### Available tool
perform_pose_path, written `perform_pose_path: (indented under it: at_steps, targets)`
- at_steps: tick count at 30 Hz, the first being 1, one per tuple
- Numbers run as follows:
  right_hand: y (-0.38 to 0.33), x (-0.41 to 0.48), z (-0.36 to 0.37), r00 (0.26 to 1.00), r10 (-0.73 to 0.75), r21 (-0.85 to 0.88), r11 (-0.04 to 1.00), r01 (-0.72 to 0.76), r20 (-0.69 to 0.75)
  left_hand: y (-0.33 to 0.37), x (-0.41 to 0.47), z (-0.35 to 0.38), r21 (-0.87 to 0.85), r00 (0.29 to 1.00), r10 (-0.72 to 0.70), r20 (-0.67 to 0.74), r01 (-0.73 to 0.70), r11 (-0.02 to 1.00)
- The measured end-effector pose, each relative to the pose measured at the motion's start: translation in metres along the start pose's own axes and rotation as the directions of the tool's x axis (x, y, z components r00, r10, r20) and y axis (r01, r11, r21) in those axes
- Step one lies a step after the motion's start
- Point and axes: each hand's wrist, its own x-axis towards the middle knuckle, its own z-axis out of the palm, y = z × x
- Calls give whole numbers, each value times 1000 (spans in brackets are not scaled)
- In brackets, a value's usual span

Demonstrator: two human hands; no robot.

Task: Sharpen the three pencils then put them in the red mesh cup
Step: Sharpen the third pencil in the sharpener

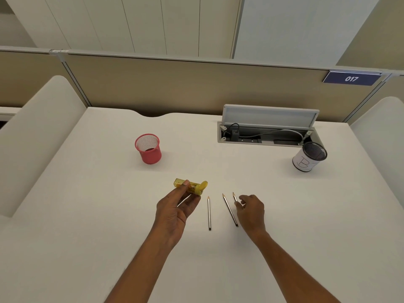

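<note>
My left hand [175,211] holds a yellow translucent pencil sharpener [192,186] between thumb and fingers, its lid flipped open at the right end. Two pencils lie on the white desk: one [209,213] pointing straight away from me, another [230,209] slanted beside it. My right hand [251,209] rests over a third pencil [234,196], fingertips touching its shaft; only the tip end shows and most of it is hidden under the hand. The red mesh cup [148,148] stands upright at the far left, well apart from both hands; nothing shows above its rim.
A black mesh cup wrapped in white paper marked "B" [309,157] stands at the far right. Behind it an open cable tray [266,134] with plugs and wires is set into the desk. Curved white dividers [32,132] flank both sides.
</note>
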Motion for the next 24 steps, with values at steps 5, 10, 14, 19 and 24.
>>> perform_pose_path:
  at_steps: [5, 10, 14, 19, 24]
  targets:
    - [-24, -6, 5, 998, -65, 44, 997, 66, -18, -1, -1, 0, -16, 1000, -10, -13, 10, 1000]
    - [-42, -38, 36, 994, -21, 45, 999, 17, 103, 0, -1, -1, -18, 1000, -3, -23, 2, 1000]
    - [-51, -50, 51, 986, 37, -62, 998, -27, 165, 1, 0, -4, -26, 999, -1, -32, 0, 1000]
    - [-58, -52, 53, 981, -13, -251, 966, 62, 193, 3, 0, -8, -31, 999, -1, -35, 0, 1000]
    - [-62, -55, 43, 978, -14, -326, 942, 83, 209, 3, -3, -7, -29, 1000, -3, -30, 2, 1000]
